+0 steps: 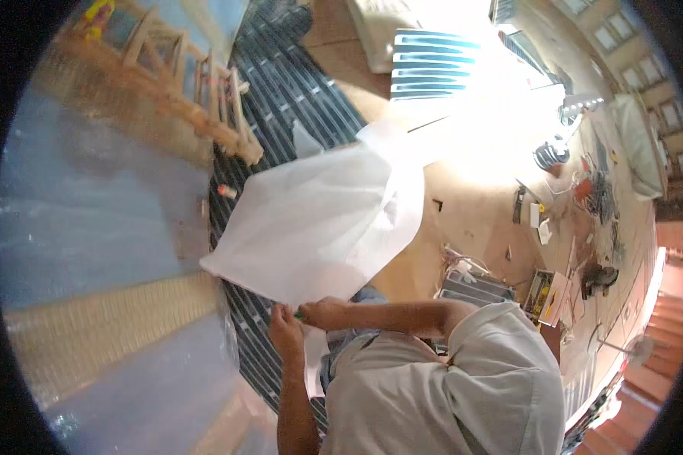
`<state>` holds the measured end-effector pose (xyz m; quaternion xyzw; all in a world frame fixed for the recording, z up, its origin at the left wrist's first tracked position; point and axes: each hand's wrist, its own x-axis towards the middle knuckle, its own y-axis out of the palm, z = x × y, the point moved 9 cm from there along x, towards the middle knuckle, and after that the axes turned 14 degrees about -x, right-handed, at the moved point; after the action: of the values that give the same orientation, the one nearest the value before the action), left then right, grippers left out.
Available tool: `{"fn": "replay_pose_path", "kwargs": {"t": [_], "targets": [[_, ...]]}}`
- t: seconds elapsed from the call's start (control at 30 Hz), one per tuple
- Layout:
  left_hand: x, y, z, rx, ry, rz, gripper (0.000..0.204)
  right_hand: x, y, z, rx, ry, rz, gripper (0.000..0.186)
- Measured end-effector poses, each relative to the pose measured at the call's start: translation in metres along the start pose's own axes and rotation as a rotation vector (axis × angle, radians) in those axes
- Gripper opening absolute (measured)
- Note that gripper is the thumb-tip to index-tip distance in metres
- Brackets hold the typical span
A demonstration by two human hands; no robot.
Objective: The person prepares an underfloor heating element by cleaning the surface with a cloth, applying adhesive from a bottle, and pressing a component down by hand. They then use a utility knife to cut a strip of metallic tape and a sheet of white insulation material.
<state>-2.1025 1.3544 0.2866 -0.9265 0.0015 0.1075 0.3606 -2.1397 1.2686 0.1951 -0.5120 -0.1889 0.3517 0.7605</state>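
A large white sheet (311, 220), thin and slightly see-through, spreads out in front of me with creases near its right side. My left hand (284, 324) is closed on the sheet's near edge. Right beside it, my right hand (325, 312) is closed too, with a small green thing (299, 314) showing at its fingers; its kind is too small to tell. A narrow white strip of sheet (313, 360) hangs below the hands, close to my legs.
Dark slatted panels (296, 91) lie under and beyond the sheet. Plastic-wrapped stacks (106, 220) and a wooden frame (155, 49) stand at left. Rightward on the brown floor (470, 212) are a toolbox (545, 296), a dark power tool (599, 279), cables and scraps. Bright glare hides the far right.
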Motion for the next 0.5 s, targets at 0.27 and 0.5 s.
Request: {"fn": "replay_pose_path", "kwargs": {"t": [0.27, 0.5], "targets": [[-0.006, -0.049, -0.086, -0.046, 0.306, -0.143, 0.011, -0.020, -0.056, -0.029, 0.173, 0.187, -0.155, 0.030], [-0.034, -0.085, -0.163, -0.016, 0.445, -0.187, 0.011, -0.030, -0.059, -0.052, 0.066, 0.260, -0.238, 0.037]]}}
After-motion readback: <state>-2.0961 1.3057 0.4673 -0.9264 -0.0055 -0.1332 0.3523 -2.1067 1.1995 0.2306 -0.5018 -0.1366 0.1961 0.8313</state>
